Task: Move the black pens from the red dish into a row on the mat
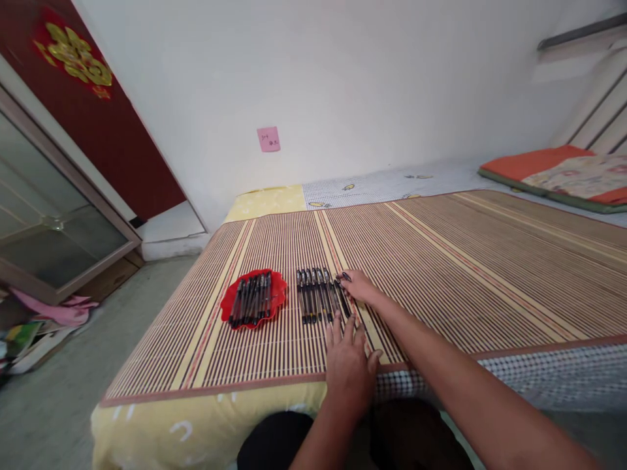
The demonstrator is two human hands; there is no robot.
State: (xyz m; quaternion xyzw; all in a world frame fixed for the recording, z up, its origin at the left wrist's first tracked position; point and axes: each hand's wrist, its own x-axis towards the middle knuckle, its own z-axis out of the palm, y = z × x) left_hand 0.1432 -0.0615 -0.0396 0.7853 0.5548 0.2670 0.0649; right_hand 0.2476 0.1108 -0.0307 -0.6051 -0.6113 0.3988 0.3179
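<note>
A row of several black-capped pens [314,294] lies side by side on the striped mat, caps toward the wall. At the row's right end a slightly slanted pen [344,301] lies between my two hands. My right hand [358,286] is closed by its cap end, with a dark pen part showing at the fingers; the exact grip is partly hidden. My left hand [349,356] lies palm down with fingers spread, fingertips at the near ends of the rightmost pens. Left of the row, a red scalloped plate [279,292] holds several more pens [252,299].
The striped mat [441,274] covers a bed against a white wall, where a pink note [269,139] is stuck. An orange folded cloth [543,163] lies at the far right. A glass-paned door [59,222] stands at left, with items on the floor below.
</note>
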